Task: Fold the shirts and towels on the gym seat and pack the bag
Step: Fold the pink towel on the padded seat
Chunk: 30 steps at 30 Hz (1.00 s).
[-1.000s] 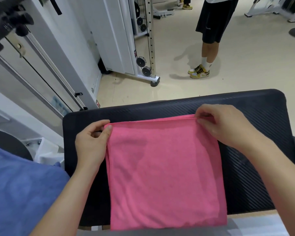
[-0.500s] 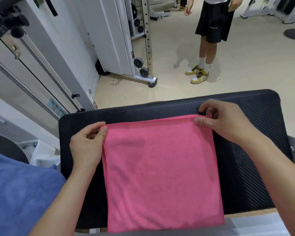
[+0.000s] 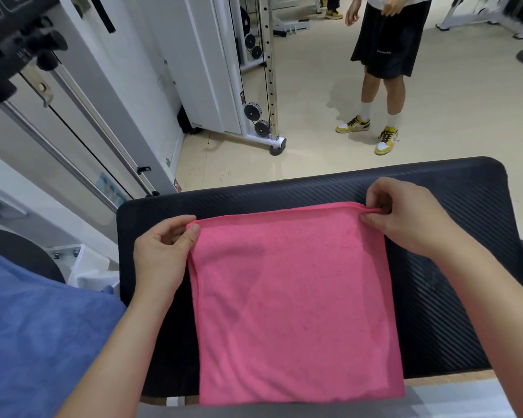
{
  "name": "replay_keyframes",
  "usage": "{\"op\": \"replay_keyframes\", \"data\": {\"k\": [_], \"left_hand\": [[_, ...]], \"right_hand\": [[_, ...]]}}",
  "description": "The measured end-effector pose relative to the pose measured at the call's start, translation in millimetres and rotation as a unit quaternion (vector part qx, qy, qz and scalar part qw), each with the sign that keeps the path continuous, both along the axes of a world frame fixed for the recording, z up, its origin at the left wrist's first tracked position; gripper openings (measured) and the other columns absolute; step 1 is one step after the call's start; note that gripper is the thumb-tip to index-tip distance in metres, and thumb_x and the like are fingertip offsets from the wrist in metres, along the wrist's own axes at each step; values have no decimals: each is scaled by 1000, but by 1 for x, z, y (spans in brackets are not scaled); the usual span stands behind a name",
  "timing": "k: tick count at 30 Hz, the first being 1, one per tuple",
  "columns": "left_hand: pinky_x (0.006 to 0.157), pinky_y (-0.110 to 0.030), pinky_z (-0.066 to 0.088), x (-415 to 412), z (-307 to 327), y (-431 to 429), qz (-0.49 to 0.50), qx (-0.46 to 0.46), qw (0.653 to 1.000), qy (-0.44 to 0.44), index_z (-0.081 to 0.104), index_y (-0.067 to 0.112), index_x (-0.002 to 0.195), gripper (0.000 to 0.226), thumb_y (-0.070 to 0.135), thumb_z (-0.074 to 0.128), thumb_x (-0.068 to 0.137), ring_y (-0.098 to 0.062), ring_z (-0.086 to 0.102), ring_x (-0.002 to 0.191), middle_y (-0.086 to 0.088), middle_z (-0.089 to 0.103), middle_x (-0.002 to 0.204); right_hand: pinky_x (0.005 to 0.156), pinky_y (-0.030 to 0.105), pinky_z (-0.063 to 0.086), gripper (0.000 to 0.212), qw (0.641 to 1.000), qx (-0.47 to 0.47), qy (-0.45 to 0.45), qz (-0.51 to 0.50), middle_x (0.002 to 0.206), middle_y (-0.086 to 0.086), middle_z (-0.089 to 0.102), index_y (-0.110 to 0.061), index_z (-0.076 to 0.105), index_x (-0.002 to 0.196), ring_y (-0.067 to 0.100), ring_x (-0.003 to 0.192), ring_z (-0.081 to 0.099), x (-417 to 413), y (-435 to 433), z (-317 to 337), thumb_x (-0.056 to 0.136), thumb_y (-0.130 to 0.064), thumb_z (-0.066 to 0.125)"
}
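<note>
- The beige floor (image 3: 329, 95) fills the far part of the view.
- A white gym machine (image 3: 206, 70) stands at the left, with steel rails and a post full of holes.
- The black gym seat (image 3: 453, 297) has a ribbed surface and takes the near middle of the view.
- A blue cloth (image 3: 37, 342) lies at the near left, beside the seat and apart from the towel.
- The pink towel (image 3: 293, 303) lies flat on the seat, a little left of the centre. Its far edge shows more than 1 layer, and its near edge passes over the near edge of the seat.
- Another person stands on the floor beyond the seat, in black shorts (image 3: 387, 40) and white socks.
- The right hand (image 3: 405, 218) grasps the far right corner of the towel; the thumb and the curled fingers pinch the edge, which rises a little there.
- The left hand (image 3: 160, 254) grasps the far left corner of the towel in the same way, with the thumb on top of the cloth and the fingers curled beside it.
- The 2 yellow and white sneakers (image 3: 353, 124) of the other person are on the floor, well apart from the seat.
- 2 black pulley wheels (image 3: 251, 111) sit low on the machine post.
</note>
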State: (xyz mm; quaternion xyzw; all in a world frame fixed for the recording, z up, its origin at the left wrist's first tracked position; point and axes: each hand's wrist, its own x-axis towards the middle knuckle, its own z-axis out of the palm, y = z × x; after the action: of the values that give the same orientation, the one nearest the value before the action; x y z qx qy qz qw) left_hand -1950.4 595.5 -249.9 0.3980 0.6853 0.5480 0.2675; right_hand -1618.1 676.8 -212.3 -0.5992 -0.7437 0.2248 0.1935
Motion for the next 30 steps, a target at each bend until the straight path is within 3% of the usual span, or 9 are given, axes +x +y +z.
{"op": "replay_keyframes", "data": {"k": [5, 12, 15, 18, 20, 24, 30], "left_hand": [[66, -13, 48, -2, 9, 9, 43, 6, 999, -7, 71, 26, 83, 19, 7, 74, 82, 1, 61, 66, 2, 70, 76], [75, -27, 54, -16, 18, 45, 96, 25, 994, 40, 68, 31, 80, 22, 12, 78, 77, -7, 65, 73, 4, 71, 79], [75, -25, 52, -16, 14, 48, 87, 16, 993, 80, 67, 32, 86, 20, 16, 77, 78, -5, 59, 69, 10, 68, 78], [73, -18, 47, -14, 17, 32, 73, 26, 995, 67, 65, 34, 91, 18, 19, 71, 83, -2, 54, 71, 12, 65, 83], [73, -12, 46, -8, 18, 5, 67, 21, 993, 93, 65, 35, 92, 20, 16, 68, 86, 1, 55, 72, 14, 64, 85], [68, -3, 43, 16, -6, -77, 58, -50, 993, 91, 69, 24, 93, 16, 10, 68, 86, 2, 57, 72, 8, 67, 86], [65, -6, 46, 41, -51, -152, 86, -131, 988, 16, 68, 25, 93, 18, 11, 72, 84, 0, 57, 71, 3, 67, 84]], "right_hand": [[76, 31, 47, 19, 995, -27, 83, -38, 80, -3, 66, -23, 66, 82, 15, 77, 60, -2, 16, 9, 75, -11, 79], [82, 33, 47, 22, 987, 70, 124, -73, 79, -10, 60, -19, 67, 100, 8, 71, 53, -27, 40, 4, 81, -10, 71], [85, 29, 45, 36, 987, 78, 123, -72, 105, -3, 63, -18, 62, 121, 3, 73, 51, -29, 34, -5, 85, -13, 65], [88, 24, 42, 51, 977, 76, 176, -97, 123, -2, 53, -24, 51, 134, 7, 94, 54, -25, 11, -6, 86, -17, 65], [86, 23, 43, 49, 967, 76, 197, -143, 120, -3, 55, -26, 52, 131, 10, 100, 55, -17, -19, -13, 85, -18, 66], [74, 11, 45, 32, 946, 36, 223, -232, 102, 4, 63, -25, 62, 113, 10, 85, 60, -3, -104, -46, 85, -11, 67], [76, 34, 40, 27, 955, -45, 146, -256, 96, 3, 58, -20, 63, 112, 21, 88, 57, 11, -171, -91, 86, -16, 68]]}}
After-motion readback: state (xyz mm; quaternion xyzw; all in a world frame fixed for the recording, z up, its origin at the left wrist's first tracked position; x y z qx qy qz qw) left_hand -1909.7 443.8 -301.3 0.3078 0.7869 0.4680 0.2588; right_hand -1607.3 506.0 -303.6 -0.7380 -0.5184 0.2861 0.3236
